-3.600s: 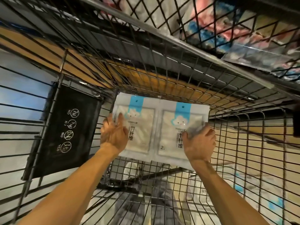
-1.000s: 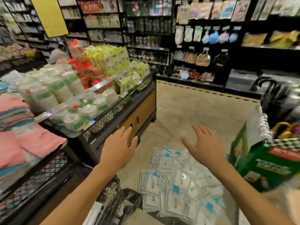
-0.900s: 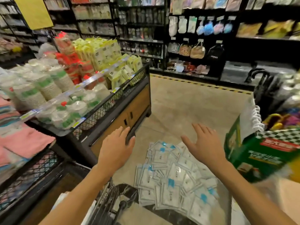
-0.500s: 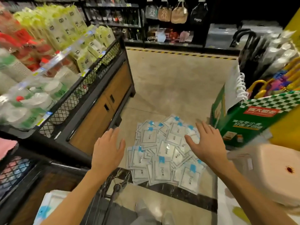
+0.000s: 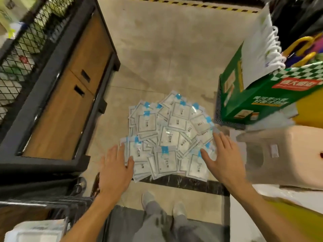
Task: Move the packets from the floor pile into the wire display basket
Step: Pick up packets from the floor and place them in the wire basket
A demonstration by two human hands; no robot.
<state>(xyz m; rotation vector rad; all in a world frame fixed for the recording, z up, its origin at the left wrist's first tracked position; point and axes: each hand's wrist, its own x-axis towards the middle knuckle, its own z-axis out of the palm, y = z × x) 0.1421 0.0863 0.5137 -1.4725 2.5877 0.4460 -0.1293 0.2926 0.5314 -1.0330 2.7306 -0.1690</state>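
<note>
Floor (image 5: pixel 157 55): beige tile, fills most of the head view, dark marble strip (image 5: pixel 183 185) crossing it just under the wrists.

Display stand (image 5: pixel 57 95): dark frame, wood panel side, mesh bin on top, well left of the left fingers.

Beige plastic stool (image 5: pixel 279 154): just right of the right fingers, lying on its side as far as I can tell.

Green box (image 5: pixel 262 95): checker top edge, up and right of the right fingertips, white bags with cord handles (image 5: pixel 258 41) sticking out of it.

Wire basket (image 5: pixel 52 206): only a blurred corner shows, bottom-left, behind the left forearm. Contents unclear, something white (image 5: pixel 35 231) in that corner.

Packet pile (image 5: pixel 169 137): white packets with blue tabs, overlapping loosely on the floor, sitting between the 2 hands and extending ahead of the fingertips. None in hand.

Left hand (image 5: pixel 115 172): palm down, fingers straight and slightly spread, thumb out toward the pile. Fingertips overlap the pile's near-left edge; cannot tell contact vs hover.

Right hand (image 5: pixel 225 161): palm down, fingers straight and apart, thumb pointing in. Fingers overlap the near-right packets; contact also unclear.

Person's 2 shoes (image 5: pixel 164 205): grey, on the floor behind the wrists, between the forearms.
</note>
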